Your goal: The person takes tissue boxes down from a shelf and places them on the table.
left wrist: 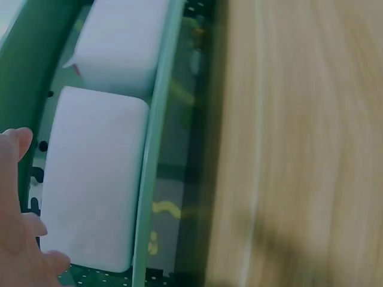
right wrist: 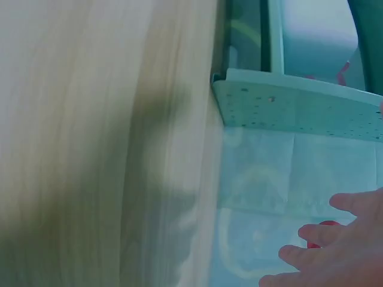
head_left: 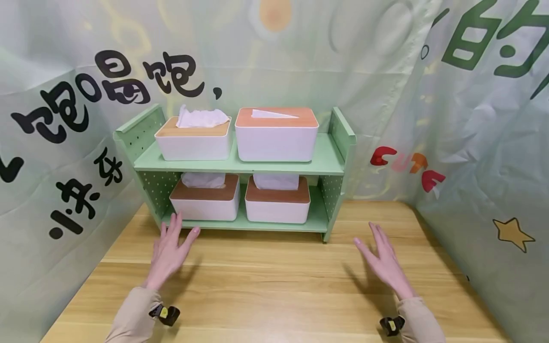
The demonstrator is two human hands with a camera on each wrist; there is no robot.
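Note:
A green two-tier shelf (head_left: 240, 165) stands at the back of the wooden table. Its upper tier bears a tissue box with a light wood lid (head_left: 193, 146) and, to the right, a taller tissue box with an orange-brown lid (head_left: 276, 143). Two tissue boxes with darker brown lids, a left one (head_left: 206, 209) and a right one (head_left: 277, 212), sit on the lower tier. My left hand (head_left: 169, 250) hovers before the shelf's lower left corner, fingers spread, holding nothing. Right of the shelf, my right hand (head_left: 386, 262) is raised above the table, fingers extended, also holding nothing.
The wooden table (head_left: 266, 286) extends in front of the shelf. A printed cloth (head_left: 274, 71) with large characters hangs behind the shelf and along both sides. Each sleeve has a black wrist device, one on the left (head_left: 165, 314) and one on the right (head_left: 392, 326).

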